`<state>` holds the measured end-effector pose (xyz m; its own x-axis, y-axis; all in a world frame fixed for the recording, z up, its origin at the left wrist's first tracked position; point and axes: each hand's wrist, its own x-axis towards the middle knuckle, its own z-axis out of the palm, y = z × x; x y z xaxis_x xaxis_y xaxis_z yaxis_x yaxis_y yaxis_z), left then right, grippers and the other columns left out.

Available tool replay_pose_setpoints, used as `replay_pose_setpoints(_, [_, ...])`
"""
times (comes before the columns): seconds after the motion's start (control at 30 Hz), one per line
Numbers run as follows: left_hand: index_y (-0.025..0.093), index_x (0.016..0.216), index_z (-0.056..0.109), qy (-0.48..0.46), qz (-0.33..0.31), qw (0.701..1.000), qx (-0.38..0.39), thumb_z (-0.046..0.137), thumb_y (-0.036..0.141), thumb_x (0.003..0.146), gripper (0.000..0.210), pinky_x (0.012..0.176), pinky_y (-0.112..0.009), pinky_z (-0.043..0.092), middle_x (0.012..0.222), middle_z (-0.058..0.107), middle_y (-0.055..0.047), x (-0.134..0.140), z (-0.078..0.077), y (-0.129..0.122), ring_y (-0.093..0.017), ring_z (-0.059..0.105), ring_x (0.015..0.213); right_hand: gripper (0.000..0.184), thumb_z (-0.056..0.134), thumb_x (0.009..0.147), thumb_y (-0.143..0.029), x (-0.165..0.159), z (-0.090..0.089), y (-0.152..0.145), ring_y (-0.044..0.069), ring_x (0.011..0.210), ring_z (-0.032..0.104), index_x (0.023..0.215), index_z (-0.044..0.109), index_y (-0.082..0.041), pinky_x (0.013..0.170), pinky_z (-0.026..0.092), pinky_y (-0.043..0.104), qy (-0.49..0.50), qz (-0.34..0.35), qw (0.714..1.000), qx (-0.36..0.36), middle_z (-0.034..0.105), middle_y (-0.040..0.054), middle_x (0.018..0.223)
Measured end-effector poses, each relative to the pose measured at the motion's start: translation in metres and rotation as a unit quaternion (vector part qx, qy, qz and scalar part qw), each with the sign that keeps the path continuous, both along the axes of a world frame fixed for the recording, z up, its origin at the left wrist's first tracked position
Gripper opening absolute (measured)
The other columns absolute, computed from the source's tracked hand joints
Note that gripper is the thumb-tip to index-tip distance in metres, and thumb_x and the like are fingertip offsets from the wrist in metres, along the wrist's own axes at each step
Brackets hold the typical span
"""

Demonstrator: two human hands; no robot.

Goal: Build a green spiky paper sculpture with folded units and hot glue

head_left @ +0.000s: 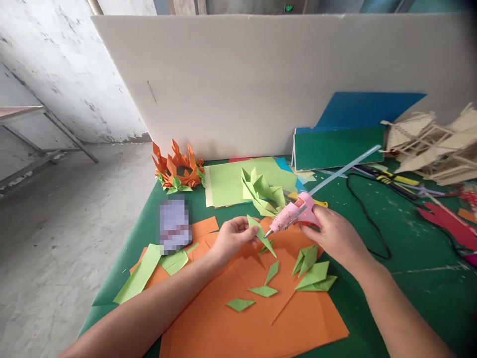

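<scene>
My left hand [236, 237] pinches a folded green paper piece [262, 235] between thumb and fingers. My right hand [337, 233] is wrapped round the handle of a pink hot glue gun [292, 216]; its metal tip is at the piece's right edge, though I cannot tell if it touches. A long clear glue stick [345, 169] juts from the gun's back. Small green paper diamonds [240, 304] and larger folded green pieces [316, 277] lie on orange paper sheets [223, 318] below my hands. Just beyond them stands a joined green folded-paper shape [261, 191].
At the back left sits an orange and green paper crown [179, 169], with a phone [174, 223] nearer. Green sheets [227, 181] lie behind my hands. A black cord [367, 219], tools [398, 181], red paper [447, 223] and a wooden stick model [436, 144] occupy the right.
</scene>
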<state>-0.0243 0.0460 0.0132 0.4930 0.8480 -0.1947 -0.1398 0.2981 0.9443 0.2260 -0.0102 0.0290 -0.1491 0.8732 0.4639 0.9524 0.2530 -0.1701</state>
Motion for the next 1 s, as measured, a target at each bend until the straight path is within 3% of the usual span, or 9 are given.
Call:
replay_pose_setpoints(0.33, [0.014, 0.09, 0.07, -0.005, 0.018, 1.0, -0.014, 0.081, 0.042, 0.067, 0.038, 0.062, -0.023, 0.047, 0.072, 0.066, -0.001, 0.0003, -0.0022, 0.0003, -0.009, 0.058, 0.059, 0.029, 0.043, 0.095, -0.044, -0.0003, 0.0022, -0.0006, 0.025, 0.071, 0.063, 0.101, 0.056, -0.018, 0.056, 0.044, 0.031, 0.021, 0.007, 1.0, -0.021, 0.065, 0.0083, 0.078])
replay_pose_setpoints(0.63, [0.014, 0.088, 0.07, -0.004, 0.038, 0.999, -0.012, 0.081, 0.043, 0.066, 0.038, 0.065, -0.024, 0.048, 0.075, 0.065, -0.001, 0.0, 0.0001, 0.0011, -0.009, 0.057, 0.06, 0.021, 0.047, 0.093, -0.041, 0.0008, 0.0052, -0.0019, 0.024, 0.068, 0.062, 0.087, 0.053, -0.022, 0.054, 0.043, 0.03, 0.024, 0.009, 0.999, -0.023, 0.063, 0.0063, 0.072])
replay_pose_setpoints(1.0, [0.014, 0.089, 0.069, -0.01, 0.062, 0.998, -0.012, 0.08, 0.043, 0.068, 0.037, 0.068, -0.023, 0.048, 0.076, 0.065, -0.001, -0.0025, -0.0025, 0.0051, -0.009, 0.057, 0.063, 0.019, 0.047, 0.094, -0.037, 0.003, 0.0048, -0.0024, 0.025, 0.074, 0.064, 0.096, 0.055, -0.02, 0.055, 0.044, 0.031, 0.014, 0.018, 1.0, -0.021, 0.065, 0.0084, 0.079])
